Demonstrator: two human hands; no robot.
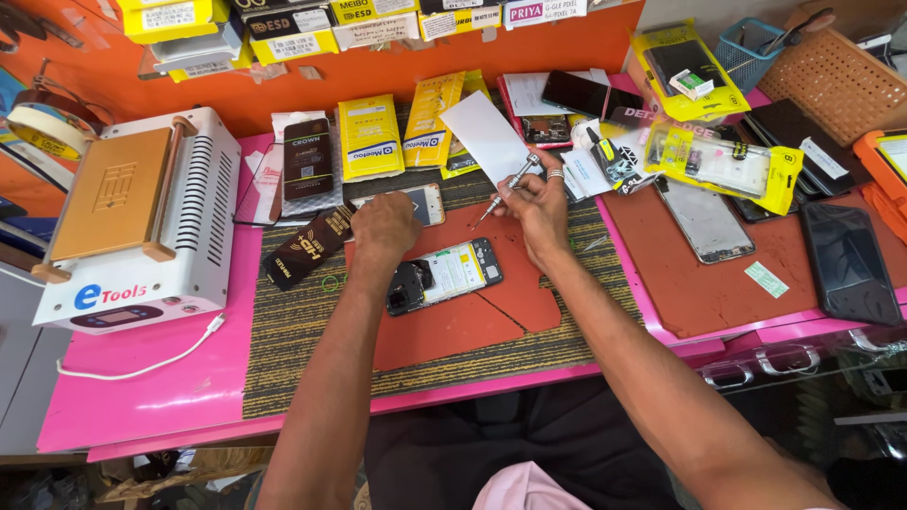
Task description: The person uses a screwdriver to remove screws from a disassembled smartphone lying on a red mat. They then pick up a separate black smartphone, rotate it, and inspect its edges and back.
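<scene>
Right hand grip clamped on a thin silver screwdriver; left hand grip curled together above the opened, backless phone mid-worktop.

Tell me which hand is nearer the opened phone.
Left. The left hand hovers just above the opened phone; the right hand, holding a screwdriver, sits farther up and right.

Both forearms are seen bare from the elbow down; no sleeves, gloves or wristbands are worn on them. The left hand is left without any jewellery that can be made out. On the right hand a silver-coloured ring is worn on one finger. At the lower edge of the view, dark clothing is seen across the lap, and a patch of pale pink fabric is visible below it.
</scene>
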